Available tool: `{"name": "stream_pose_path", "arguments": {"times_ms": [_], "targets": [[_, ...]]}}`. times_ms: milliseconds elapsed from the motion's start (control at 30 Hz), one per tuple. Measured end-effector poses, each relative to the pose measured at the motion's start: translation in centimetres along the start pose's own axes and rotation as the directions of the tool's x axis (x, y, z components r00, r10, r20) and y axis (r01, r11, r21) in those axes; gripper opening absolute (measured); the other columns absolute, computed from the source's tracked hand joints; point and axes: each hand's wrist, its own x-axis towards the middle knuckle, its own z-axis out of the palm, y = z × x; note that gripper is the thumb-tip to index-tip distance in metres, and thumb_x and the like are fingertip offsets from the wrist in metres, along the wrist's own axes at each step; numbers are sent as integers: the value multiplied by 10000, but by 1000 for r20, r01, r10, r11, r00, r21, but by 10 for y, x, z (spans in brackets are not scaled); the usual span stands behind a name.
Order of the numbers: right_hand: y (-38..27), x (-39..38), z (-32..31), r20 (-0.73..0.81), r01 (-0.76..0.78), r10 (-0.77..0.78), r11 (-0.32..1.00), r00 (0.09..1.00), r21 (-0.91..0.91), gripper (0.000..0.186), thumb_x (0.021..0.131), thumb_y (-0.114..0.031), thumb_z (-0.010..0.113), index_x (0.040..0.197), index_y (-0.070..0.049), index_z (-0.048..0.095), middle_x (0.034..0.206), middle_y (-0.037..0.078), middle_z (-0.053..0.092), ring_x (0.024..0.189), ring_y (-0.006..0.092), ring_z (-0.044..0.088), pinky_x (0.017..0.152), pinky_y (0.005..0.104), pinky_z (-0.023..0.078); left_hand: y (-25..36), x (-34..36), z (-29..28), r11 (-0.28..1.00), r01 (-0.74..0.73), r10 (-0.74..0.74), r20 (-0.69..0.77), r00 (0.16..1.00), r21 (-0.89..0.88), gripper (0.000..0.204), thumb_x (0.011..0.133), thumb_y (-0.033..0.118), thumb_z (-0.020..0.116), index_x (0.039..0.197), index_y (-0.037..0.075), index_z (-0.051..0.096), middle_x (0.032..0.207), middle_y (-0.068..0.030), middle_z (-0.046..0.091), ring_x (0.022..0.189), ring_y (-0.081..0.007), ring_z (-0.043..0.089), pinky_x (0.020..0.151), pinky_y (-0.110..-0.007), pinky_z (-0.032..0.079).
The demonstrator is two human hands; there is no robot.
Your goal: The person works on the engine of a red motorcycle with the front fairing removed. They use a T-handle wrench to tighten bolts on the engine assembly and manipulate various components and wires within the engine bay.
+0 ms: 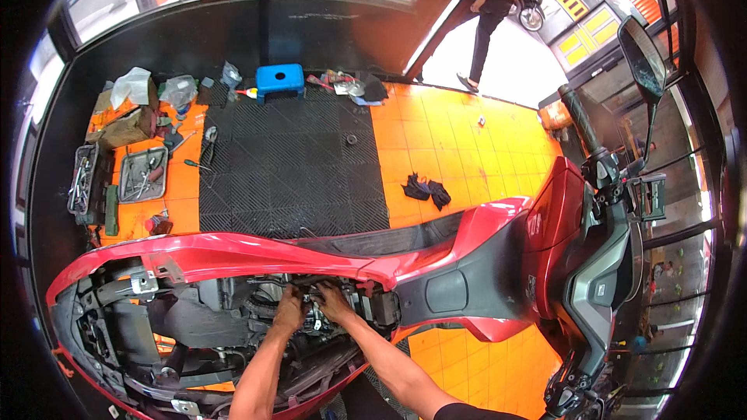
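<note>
A red motor scooter [233,246] lies across the view with its seat off, its handlebar to the right. Both my arms reach down into its open frame, over the engine [268,295]. My left hand [289,309] is there with its fingers bent downward among hoses and metal parts. Just to its right, my right hand [334,303] has its fingers curled toward the same spot. Both hands look closed around small parts between them, but the fingertips are partly hidden and what they grip is too small to name. A silvery metal piece [317,317] shows between the hands.
Beyond the scooter lie a black floor mat [284,163], a grey tool tray [143,174], a toolbox [84,179] and dark gloves [426,190]. A blue stool [280,80] stands by the wall. A person [492,19] is at the doorway. The handlebar mirror [643,54] sticks out at right.
</note>
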Motion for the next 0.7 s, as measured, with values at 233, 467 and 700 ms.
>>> {"name": "stream_pose_path", "arguments": {"times_ms": [233, 467, 700], "targets": [[-3, 3, -2, -47, 41, -44, 997, 998, -61, 547, 882, -233, 762, 1303, 88, 623, 1343, 309, 619, 1266, 505, 562, 1086, 521, 460, 10, 1, 9, 978, 202, -206, -125, 971, -44, 372, 791, 32, 743, 1157, 5, 678, 1203, -272, 591, 1055, -492, 642, 906, -527, 550], [-12, 18, 3, -10, 138, -137, 990, 990, 38, 489, 872, -159, 752, 1287, 72, 636, 1280, 312, 646, 1257, 484, 578, 1066, 510, 465, -12, -5, 13, 982, 186, -191, -214, 958, -42, 314, 763, 82, 767, 1072, 26, 750, 1198, -234, 588, 1051, -447, 646, 917, -518, 542], [-10, -5, -7, -10, 85, -86, 994, 996, -75, 457, 864, -121, 739, 1285, 34, 656, 1293, 310, 631, 1257, 494, 570, 1085, 504, 468, 12, -15, 6, 954, 252, -266, -71, 961, -163, 378, 827, 52, 700, 1202, 102, 700, 1205, -230, 613, 1078, -461, 656, 903, -545, 537]]}}
